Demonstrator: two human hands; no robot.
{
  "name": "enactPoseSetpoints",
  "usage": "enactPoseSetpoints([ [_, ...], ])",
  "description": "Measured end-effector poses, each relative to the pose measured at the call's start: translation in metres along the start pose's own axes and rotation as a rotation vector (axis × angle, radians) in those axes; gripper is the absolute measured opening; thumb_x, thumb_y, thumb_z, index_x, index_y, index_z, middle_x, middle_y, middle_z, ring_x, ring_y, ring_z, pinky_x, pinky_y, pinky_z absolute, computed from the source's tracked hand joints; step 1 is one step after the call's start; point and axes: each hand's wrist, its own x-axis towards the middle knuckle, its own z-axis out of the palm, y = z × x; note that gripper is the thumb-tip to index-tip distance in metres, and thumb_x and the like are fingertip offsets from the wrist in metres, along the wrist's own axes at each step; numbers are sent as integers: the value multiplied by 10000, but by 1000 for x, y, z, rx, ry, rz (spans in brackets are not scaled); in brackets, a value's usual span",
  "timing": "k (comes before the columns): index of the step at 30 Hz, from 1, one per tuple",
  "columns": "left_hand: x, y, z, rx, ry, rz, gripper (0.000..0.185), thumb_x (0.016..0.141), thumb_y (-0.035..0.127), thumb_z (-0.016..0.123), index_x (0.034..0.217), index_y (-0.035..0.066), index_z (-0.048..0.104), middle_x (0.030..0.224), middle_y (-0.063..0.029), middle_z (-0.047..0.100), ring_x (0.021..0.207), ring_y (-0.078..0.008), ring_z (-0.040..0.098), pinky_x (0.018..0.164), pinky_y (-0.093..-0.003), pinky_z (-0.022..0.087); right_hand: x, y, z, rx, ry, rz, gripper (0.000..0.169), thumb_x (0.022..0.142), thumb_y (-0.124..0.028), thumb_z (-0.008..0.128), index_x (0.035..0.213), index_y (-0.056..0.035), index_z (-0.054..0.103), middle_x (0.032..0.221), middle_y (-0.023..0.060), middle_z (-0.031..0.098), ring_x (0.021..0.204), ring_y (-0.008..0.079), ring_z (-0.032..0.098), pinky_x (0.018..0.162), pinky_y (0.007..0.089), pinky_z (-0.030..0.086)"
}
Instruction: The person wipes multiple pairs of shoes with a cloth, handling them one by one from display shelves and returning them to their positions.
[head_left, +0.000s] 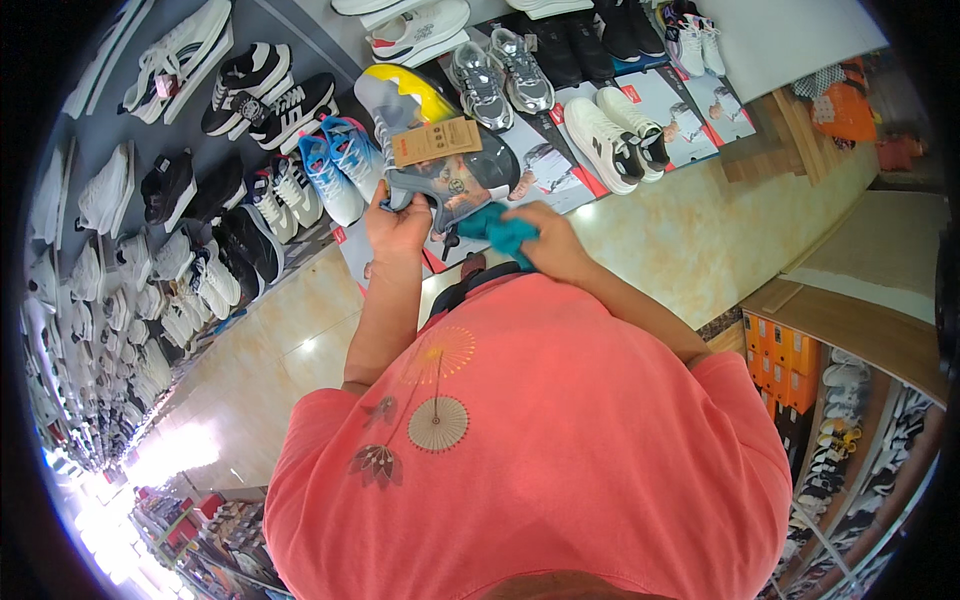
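My left hand (401, 225) grips a grey shoe (450, 184) with a yellow patch near its far end, raised over the display of shoes. A brown cardboard tag (436, 141) with printing lies across the shoe's side. In my right hand (553, 238) is a bunched teal cloth (506, 229), slightly blurred, close to the near end of the shoe. Whether the cloth touches the shoe I cannot tell. Beyond the held shoe stands a pair of silver-grey sneakers (499, 79).
White sneakers (611, 142) stand on printed shoe boxes (686, 116) to the right. Blue and white sneakers (341, 161) are at the left, beside a wall display of many shoes (169, 187). A wooden counter (847, 330) rises at the right above orange boxes (780, 360). Tiled floor (660, 240) lies between.
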Motion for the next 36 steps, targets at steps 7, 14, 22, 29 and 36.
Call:
enactPoseSetpoints([
  [7,-26,7,24,121,41,-33,212,908,153,471,1034,2,548,997,-127,634,960,-273,611,869,-392,497,31,-10,-3,1054,365,288,251,793,2,544,1044,-9,551,948,92,605,837,199,616,707,301,510],
  [14,11,59,7,501,-197,144,246,879,92,507,1111,12,510,1042,-102,601,960,-233,597,867,-384,484,23,-5,-19,1007,598,231,369,877,-62,494,1237,0,437,1140,136,557,970,268,586,837,402,483],
  [22,73,80,32,2029,-429,339,220,745,150,608,917,16,584,851,-161,627,829,-301,611,732,-373,457,-7,22,30,815,651,488,306,802,-24,560,1100,32,517,964,115,597,834,219,601,728,334,504],
  [29,144,99,36,2617,-756,375,263,746,175,606,968,50,538,887,-212,613,863,-392,585,746,-466,450,-22,37,68,470,648,623,335,758,-36,609,1081,36,560,934,68,601,844,155,567,766,277,464],
  [36,232,118,45,2882,-884,325,412,735,155,621,1136,88,552,1025,-172,616,973,-342,581,819,-436,461,-32,34,80,536,706,680,344,761,-22,608,1099,28,564,944,63,612,837,140,571,766,262,460],
])
